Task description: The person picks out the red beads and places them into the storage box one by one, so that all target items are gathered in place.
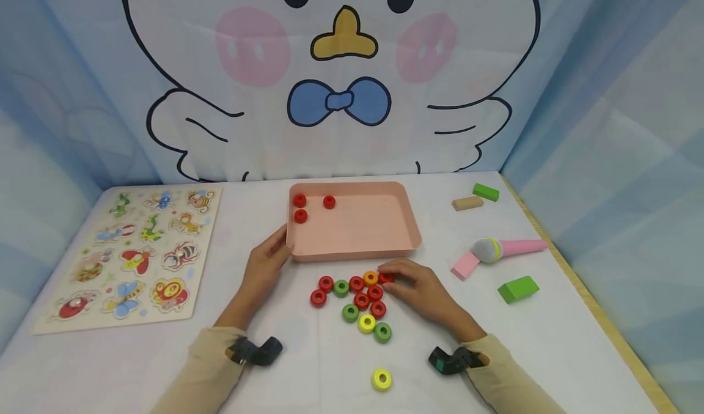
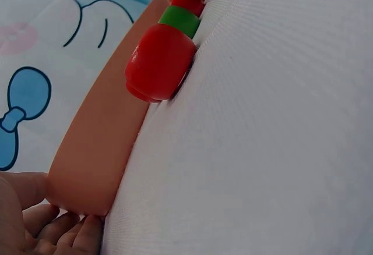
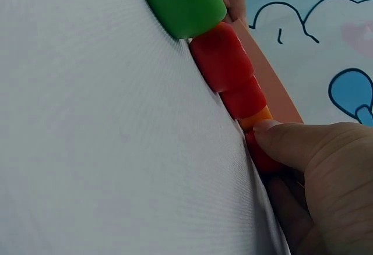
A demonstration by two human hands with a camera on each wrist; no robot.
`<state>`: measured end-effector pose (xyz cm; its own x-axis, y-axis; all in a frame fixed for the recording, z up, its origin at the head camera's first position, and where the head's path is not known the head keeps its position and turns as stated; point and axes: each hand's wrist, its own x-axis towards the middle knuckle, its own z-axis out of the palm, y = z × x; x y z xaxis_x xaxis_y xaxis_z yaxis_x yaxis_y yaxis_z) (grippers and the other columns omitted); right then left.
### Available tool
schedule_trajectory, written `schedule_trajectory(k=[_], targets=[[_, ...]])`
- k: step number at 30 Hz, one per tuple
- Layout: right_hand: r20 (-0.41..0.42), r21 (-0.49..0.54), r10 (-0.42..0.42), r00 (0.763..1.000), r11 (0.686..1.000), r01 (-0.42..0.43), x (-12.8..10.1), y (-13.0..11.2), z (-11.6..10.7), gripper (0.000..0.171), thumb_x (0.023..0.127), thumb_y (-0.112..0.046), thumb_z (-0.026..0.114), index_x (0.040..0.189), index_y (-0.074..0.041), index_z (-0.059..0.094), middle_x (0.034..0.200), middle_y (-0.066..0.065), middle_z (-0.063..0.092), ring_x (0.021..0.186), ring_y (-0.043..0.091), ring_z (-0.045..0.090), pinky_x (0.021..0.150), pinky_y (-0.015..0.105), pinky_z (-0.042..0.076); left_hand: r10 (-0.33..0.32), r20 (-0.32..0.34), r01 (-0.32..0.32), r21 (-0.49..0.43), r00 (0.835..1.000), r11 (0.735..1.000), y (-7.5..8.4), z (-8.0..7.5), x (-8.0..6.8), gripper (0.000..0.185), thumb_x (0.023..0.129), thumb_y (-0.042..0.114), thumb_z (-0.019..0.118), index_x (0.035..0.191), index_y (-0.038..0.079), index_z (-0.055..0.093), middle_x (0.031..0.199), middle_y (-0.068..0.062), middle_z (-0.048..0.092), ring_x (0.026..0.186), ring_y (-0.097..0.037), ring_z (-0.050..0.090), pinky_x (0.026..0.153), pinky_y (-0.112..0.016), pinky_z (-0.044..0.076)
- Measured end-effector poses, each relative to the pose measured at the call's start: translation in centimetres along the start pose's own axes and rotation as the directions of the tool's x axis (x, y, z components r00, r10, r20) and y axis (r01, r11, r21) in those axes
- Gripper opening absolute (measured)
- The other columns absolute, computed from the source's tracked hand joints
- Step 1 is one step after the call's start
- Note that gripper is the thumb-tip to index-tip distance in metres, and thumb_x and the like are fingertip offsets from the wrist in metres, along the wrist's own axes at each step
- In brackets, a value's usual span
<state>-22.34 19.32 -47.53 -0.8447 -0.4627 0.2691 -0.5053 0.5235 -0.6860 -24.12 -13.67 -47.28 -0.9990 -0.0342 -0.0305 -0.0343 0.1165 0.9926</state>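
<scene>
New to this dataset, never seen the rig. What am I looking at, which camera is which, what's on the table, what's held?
No machine: a person works with bare hands. The wide picture comes from a head camera; the two close-ups come from cameras strapped to each wrist, looking low across the white table.

The left hand grips the corner of a pink tray holding three red rings. The right hand pinches a red ring at the edge of a cluster of rings in red, green, yellow and orange; its fingers show in the right wrist view.

Also there: an insect puzzle board, a toy microphone, and wooden blocks.
</scene>
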Motion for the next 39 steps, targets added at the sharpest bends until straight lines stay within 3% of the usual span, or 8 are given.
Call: schedule_trajectory(k=[6,11,15,18,23,28,32,39], targets=[[-0.001,-0.009,0.017,1.0,1.0,-0.017,0.2,-0.2,-0.1,0.033,0.087,-0.016,0.076,0.119,-0.021,0.071,0.12,-0.01,0.064,0.113,0.011,0.059,0.099,0.036,0.048,0.012,0.004,-0.012,-0.017,1.0,1.0,-0.3,-0.2,0.2,0.053,0.102,0.019,0.053,0.152,0.012,0.037,0.154,-0.004,0.037,0.14,-0.015,0.035,0.108,-0.03,0.037],[0.005,0.091,0.044,0.999,0.995,-0.044,1.3,-1.3,-1.4,0.032,0.087,-0.013,0.076,0.119,-0.012,0.071,0.118,-0.002,0.064,0.107,0.015,0.061,0.092,0.029,0.053,0.04,0.014,-0.039,-0.02,0.999,0.999,-0.5,-0.2,0.4,0.053,0.102,0.019,0.055,0.152,0.011,0.039,0.154,-0.004,0.038,0.14,-0.015,0.035,0.11,-0.031,0.035],[0.092,0.123,0.0,0.996,0.992,-0.011,5.0,-3.1,-3.1,0.034,0.089,-0.006,0.072,0.122,-0.002,0.066,0.119,0.006,0.063,0.109,0.022,0.061,0.093,0.03,0.052,0.064,0.01,-0.064,-0.02,0.998,0.998,-0.5,-0.2,0.5,0.053,0.101,0.019,0.056,0.151,0.01,0.039,0.153,-0.005,0.039,0.139,-0.015,0.036,0.11,-0.029,0.034],[0.197,0.058,-0.007,0.98,0.998,-0.005,9.4,-4.6,-3.5,0.035,0.089,-0.005,0.072,0.124,-0.002,0.066,0.119,0.005,0.064,0.11,0.022,0.061,0.093,0.031,0.052,0.072,0.005,-0.071,-0.029,0.997,0.997,-0.5,-0.3,0.5,0.053,0.101,0.017,0.055,0.151,0.009,0.039,0.153,-0.006,0.039,0.139,-0.015,0.036,0.11,-0.028,0.034],[0.412,-0.106,0.017,0.911,0.994,0.029,16.2,-6.0,-1.0,0.034,0.09,-0.014,0.073,0.123,-0.007,0.069,0.113,-0.001,0.067,0.105,0.016,0.061,0.09,0.025,0.053,0.08,-0.011,-0.08,-0.05,0.997,0.996,-0.8,-0.2,0.6,0.053,0.1,0.013,0.057,0.15,0.006,0.041,0.151,-0.008,0.042,0.138,-0.018,0.038,0.11,-0.031,0.034],[0.536,-0.148,0.026,0.844,0.987,0.063,19.6,-6.5,2.7,0.029,0.089,-0.013,0.073,0.118,-0.009,0.071,0.108,-0.001,0.067,0.098,0.015,0.059,0.086,0.021,0.052,0.085,-0.004,-0.085,-0.042,0.996,0.995,-0.8,0.3,0.5,0.053,0.1,0.015,0.058,0.149,0.006,0.042,0.15,-0.009,0.043,0.138,-0.019,0.038,0.111,-0.035,0.034],[0.555,-0.159,0.042,0.831,0.986,0.056,20.5,-6.9,4.7,0.027,0.088,-0.01,0.074,0.116,-0.009,0.072,0.105,-0.001,0.068,0.094,0.014,0.06,0.085,0.02,0.052,0.106,-0.001,-0.106,-0.066,0.994,0.992,-0.5,0.4,0.1,0.052,0.099,0.013,0.059,0.148,0.005,0.044,0.148,-0.01,0.044,0.137,-0.02,0.039,0.111,-0.034,0.034],[0.528,-0.159,0.031,0.849,0.985,0.063,21.0,-7.1,6.4,0.024,0.088,-0.008,0.074,0.112,-0.009,0.072,0.098,-0.002,0.067,0.089,0.016,0.059,0.08,0.019,0.053,0.114,-0.014,-0.115,-0.03,0.993,0.993,-0.1,-0.3,0.0,0.052,0.099,0.014,0.059,0.148,0.006,0.044,0.148,-0.01,0.044,0.138,-0.02,0.038,0.111,-0.035,0.034]])
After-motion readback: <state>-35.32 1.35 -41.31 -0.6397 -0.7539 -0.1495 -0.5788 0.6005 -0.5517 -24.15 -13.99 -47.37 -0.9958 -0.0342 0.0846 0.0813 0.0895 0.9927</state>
